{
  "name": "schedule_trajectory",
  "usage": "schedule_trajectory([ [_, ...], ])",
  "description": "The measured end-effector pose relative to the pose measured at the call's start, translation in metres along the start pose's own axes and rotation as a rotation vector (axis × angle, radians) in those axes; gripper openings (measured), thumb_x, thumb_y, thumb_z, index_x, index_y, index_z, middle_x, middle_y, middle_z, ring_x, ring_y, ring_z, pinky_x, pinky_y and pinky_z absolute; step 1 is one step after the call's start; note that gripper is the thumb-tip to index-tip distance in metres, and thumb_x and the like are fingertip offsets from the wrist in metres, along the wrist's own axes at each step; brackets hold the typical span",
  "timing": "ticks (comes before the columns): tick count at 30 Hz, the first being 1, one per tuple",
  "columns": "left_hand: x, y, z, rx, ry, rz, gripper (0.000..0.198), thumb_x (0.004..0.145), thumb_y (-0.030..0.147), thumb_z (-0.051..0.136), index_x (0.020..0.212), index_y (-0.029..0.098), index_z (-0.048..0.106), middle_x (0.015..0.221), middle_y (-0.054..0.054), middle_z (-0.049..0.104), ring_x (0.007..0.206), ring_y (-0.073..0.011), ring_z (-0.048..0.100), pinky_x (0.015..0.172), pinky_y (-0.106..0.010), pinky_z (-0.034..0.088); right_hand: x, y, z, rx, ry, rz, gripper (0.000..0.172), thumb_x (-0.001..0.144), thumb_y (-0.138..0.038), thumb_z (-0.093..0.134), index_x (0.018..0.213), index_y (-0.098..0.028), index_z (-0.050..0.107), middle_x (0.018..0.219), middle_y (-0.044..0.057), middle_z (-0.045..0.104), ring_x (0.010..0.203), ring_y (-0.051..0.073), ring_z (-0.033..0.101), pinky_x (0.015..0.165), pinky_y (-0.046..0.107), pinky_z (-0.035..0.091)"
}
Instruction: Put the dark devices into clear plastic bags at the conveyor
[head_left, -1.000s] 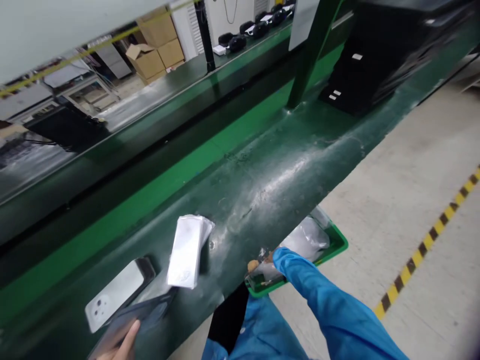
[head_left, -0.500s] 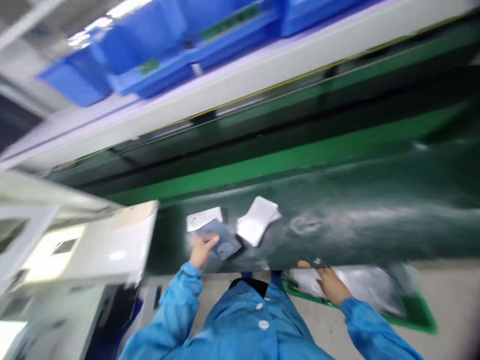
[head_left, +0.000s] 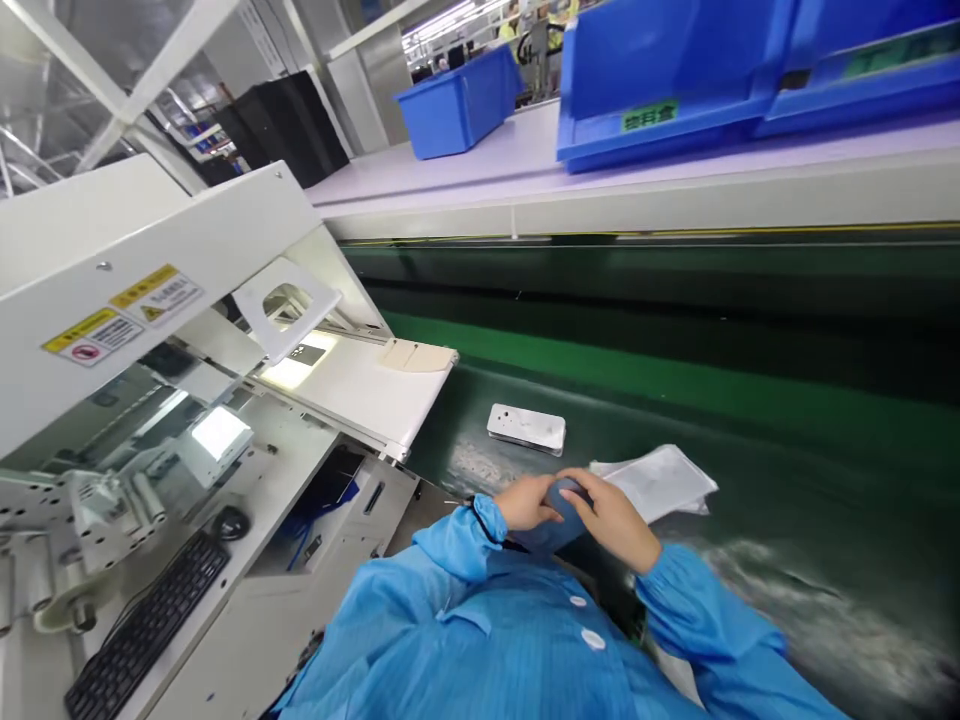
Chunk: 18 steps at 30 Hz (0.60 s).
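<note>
A thin blue-grey flat panel (head_left: 553,530) is held close to my body, at the near edge of the green work surface. My left hand (head_left: 525,503) is closed on its left side, fingers bent around the edge. On the other side my right hand (head_left: 613,517) grips it, with thumb and fingers near its upper edge. Part of the panel is hidden by the hands. Just beyond lies a small stack of white plates with rounded corners and small holes (head_left: 526,428). White flat pouches or sheets (head_left: 664,480) lie overlapped behind my right hand.
A white machine (head_left: 247,215) with warning labels and a lit opening stands at left. Below it are a black keyboard (head_left: 150,620) and a mouse (head_left: 230,522). Blue bins (head_left: 465,100) sit on the shelf (head_left: 637,205) above the green surface (head_left: 810,520).
The view has swung left, showing more of the machine. My right hand has come over from the right and now grips the panel together with my left hand, nearer my body.
</note>
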<state>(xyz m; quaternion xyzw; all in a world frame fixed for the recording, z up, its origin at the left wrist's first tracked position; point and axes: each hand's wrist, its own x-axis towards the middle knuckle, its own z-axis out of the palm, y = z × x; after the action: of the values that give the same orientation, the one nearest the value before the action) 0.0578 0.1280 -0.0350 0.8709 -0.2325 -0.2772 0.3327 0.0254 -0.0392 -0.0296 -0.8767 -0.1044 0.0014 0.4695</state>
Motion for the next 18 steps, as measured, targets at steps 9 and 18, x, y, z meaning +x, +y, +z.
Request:
schedule_trajectory([
  [9, 0.019, -0.063, -0.051, 0.304, 0.363, -0.05, 0.125, 0.042, 0.041, 0.088, 0.141, 0.017, 0.016, 0.142, -0.014, 0.026, 0.133, -0.0324, 0.019, 0.104, -0.047, 0.034, 0.094, 0.068, 0.043, 0.391, 0.292, 0.379, 0.062, 0.059, -0.046, 0.048, 0.112, -0.013, 0.047, 0.075, 0.006, 0.061, 0.066, 0.02, 0.057, 0.06, 0.033, 0.048],
  [18, 0.088, -0.085, -0.082, 0.654, 0.27, -0.035, 0.083, 0.05, 0.03, 0.086, 0.119, 0.013, 0.042, 0.121, -0.01, 0.042, 0.115, -0.0255, 0.037, 0.091, -0.034, 0.047, 0.133, 0.099, 0.042, 0.258, 0.187, 0.385, 0.052, 0.064, -0.042, 0.059, 0.108, -0.015, 0.057, 0.101, 0.01, 0.061, 0.093, 0.024, 0.058, 0.085, 0.04, 0.048],
])
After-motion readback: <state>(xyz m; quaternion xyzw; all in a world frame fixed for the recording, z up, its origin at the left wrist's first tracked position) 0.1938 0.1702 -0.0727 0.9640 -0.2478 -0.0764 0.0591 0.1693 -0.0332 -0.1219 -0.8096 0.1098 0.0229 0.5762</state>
